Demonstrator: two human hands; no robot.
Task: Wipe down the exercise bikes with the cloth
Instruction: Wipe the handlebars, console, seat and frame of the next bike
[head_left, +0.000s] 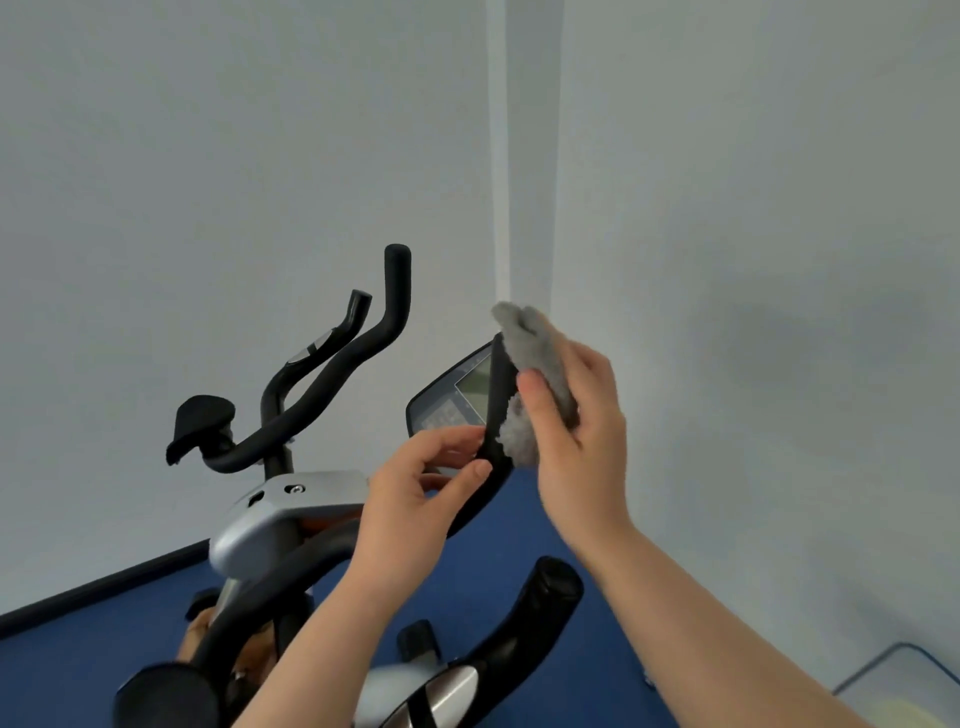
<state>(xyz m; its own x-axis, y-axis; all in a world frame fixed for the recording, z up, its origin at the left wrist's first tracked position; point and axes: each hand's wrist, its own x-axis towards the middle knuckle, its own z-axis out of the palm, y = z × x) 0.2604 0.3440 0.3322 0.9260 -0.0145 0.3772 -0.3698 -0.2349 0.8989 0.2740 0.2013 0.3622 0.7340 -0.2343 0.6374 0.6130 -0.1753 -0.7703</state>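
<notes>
Cloth (530, 374): grey, fluffy, bunched in the right hand (576, 431). Fingers wrap its outer side, thumb (535, 400) lies across the near face. The cloth is pressed against the right edge of the bike's console (457, 400), its top end sticking up past the console's upper corner, its lower end hanging just above the left thumb.

Left hand (415, 499): thumb and fingertips pinch the console's lower right edge from the near side, fingers curled round that dark rim. The two hands are close together, not touching.

Console: dark, oval, tilted, with a pale rectangular screen (472, 379) and a panel of small buttons below it. Text too blurred to read.

Bike (280, 519): black frame with a silver-grey housing under the console post. Black handlebars (358, 338) rise up and to the left, two upright ends visible, and a black padded rest (200, 421) sits at the far left of the bar. A nearer black grip (540, 597) curves up at lower centre, between the two forearms.

Surroundings: pale grey walls meeting at a corner behind the console; blue floor (519, 530) with a dark skirting strip along the left wall. A pale object shows at the lower right edge, cut off, not identifiable.
</notes>
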